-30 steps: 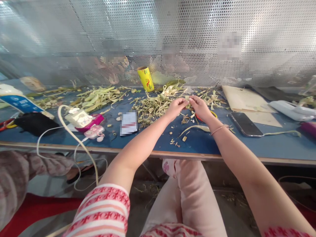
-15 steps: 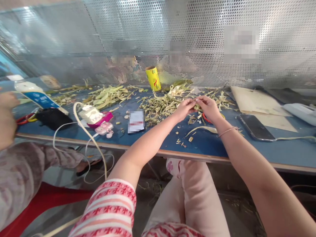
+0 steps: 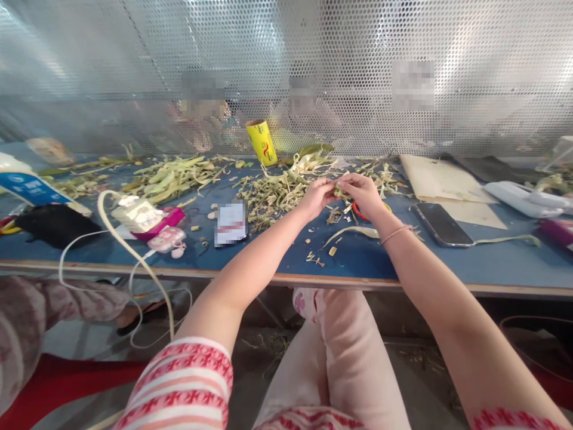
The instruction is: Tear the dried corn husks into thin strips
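My left hand and my right hand meet fingertip to fingertip above the blue tabletop. Pinched between them is a small pale-green plant piece, mostly hidden by the fingers. Just behind and to the left lies a heap of dried greenish plant strips. Under my right hand show the red and yellow handles of what look like scissors, partly covered. A long pale plant strip and small scraps lie nearer the table's front edge.
A yellow cardboard tube stands at the back. On the left are a second heap of strips, a charger with cables and a black pouch. A phone and cardboard sheets lie right. Perforated metal panel closes the back.
The view has swung a little to the right, so the table's things sit further left. A neighbour's hand has left the picture. My two hands keep their pinch.
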Tool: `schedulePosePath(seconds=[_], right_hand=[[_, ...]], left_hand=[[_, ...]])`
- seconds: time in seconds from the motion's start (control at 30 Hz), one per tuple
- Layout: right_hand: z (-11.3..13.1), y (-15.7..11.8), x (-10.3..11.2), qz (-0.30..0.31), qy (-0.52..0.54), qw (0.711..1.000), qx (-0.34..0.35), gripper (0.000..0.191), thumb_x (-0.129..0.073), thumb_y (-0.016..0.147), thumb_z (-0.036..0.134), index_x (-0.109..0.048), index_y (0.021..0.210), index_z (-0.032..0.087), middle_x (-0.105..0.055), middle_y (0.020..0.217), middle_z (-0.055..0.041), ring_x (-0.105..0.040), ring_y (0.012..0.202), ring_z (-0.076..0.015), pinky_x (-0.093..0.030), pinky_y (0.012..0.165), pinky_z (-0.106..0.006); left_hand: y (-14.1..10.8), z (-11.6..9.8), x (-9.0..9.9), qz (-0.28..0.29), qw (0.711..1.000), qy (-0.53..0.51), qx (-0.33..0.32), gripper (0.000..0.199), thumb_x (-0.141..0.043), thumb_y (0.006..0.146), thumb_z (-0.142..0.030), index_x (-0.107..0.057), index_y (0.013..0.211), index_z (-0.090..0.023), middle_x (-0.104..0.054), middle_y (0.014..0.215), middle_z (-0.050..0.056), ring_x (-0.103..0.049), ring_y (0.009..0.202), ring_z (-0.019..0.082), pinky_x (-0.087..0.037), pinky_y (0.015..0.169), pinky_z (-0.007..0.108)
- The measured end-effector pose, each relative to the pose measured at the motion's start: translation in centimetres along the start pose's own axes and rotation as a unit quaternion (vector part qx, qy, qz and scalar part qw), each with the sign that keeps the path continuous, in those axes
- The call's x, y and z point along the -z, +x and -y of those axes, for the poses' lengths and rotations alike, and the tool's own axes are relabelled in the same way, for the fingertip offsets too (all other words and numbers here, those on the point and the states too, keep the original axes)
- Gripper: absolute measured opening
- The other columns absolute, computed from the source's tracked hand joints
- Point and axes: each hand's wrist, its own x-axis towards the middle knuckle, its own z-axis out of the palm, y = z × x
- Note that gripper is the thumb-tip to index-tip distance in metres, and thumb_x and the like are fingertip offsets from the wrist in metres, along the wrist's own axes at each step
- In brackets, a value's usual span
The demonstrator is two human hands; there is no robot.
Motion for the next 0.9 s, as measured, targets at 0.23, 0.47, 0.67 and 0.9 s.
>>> schedulePosePath(seconds=[0.23, 0.47, 0.67, 0.9], right_hand=[[-0.4, 0.4, 0.5, -0.012, -0.039, 0.999, 0.031, 0.03, -0.07, 0.067, 0.042, -0.068, 0.086, 0.019, -0.066, 0.079, -0.0016, -0.06, 0.076, -0.0149, -0.052, 0.073, -0.031], [-0.8, 0.7, 0.9, -0.02, -0.044, 0.999, 0.007, 0.029, -0.069, 0.068, 0.041, -0.068, 0.086, 0.019, -0.063, 0.072, 0.0, -0.06, 0.07, -0.0146, -0.052, 0.073, -0.032], [-1.9, 0.9, 0.7, -0.007, -0.045, 0.999, -0.022, 0.028, -0.071, 0.068, 0.044, -0.058, 0.08, 0.022, -0.061, 0.074, 0.0009, -0.06, 0.068, -0.015, -0.052, 0.061, -0.03], [-2.8, 0.8, 1.0, -0.017, -0.138, 0.988, -0.063, 0.016, -0.068, 0.067, 0.029, -0.056, 0.075, 0.021, -0.063, 0.068, -0.0007, -0.063, 0.064, -0.0171, -0.054, 0.074, -0.038]], left_hand=[[0.2, 0.1, 0.4, 0.028, 1.0, 0.006, -0.011, 0.011, -0.058, 0.074, -0.004, -0.057, 0.075, -0.014, -0.062, 0.066, -0.002, -0.062, 0.065, 0.008, -0.052, 0.081, 0.028], [0.6, 0.7, 0.7, 0.048, 0.997, 0.04, -0.055, 0.017, -0.072, 0.071, -0.009, -0.062, 0.085, -0.014, -0.069, 0.079, 0.0, -0.066, 0.076, 0.01, -0.05, 0.09, 0.031], [1.3, 1.5, 1.5, 0.01, 0.962, 0.237, -0.134, 0.011, -0.067, 0.081, -0.027, -0.062, 0.087, -0.018, -0.066, 0.089, 0.005, -0.063, 0.073, 0.015, -0.052, 0.08, 0.038], [1.2, -5.9, 1.6, -0.063, 0.793, 0.526, -0.301, 0.038, -0.072, 0.077, -0.02, -0.056, 0.11, -0.014, -0.054, 0.122, 0.021, -0.049, 0.124, 0.032, -0.033, 0.107, 0.044]])
